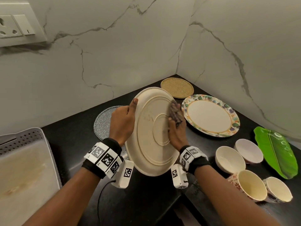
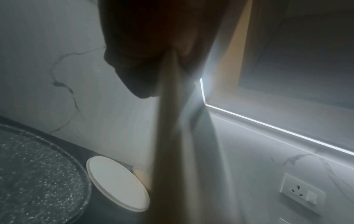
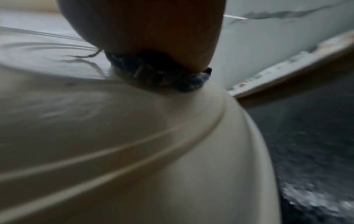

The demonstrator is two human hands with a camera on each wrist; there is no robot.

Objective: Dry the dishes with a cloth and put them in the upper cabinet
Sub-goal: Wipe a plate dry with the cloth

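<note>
A large cream plate (image 1: 151,128) with raised rings is held tilted on edge above the black counter, its underside facing me. My left hand (image 1: 123,121) grips its left rim, thumb over the edge; in the left wrist view the plate's edge (image 2: 168,151) runs down from that hand (image 2: 138,60). My right hand (image 1: 176,128) presses a dark checked cloth (image 1: 175,111) against the plate's right side. The right wrist view shows the cloth (image 3: 162,75) bunched under my palm (image 3: 153,30) on the plate (image 3: 114,136).
On the counter lie a flower-rimmed plate (image 1: 210,116), a woven mat (image 1: 177,88), a speckled glass plate (image 1: 102,123), two white bowls (image 1: 229,159), two cups (image 1: 252,185) and a green leaf-shaped tray (image 1: 276,150). A grey drying rack (image 1: 24,160) stands at left. Marble walls meet in the corner.
</note>
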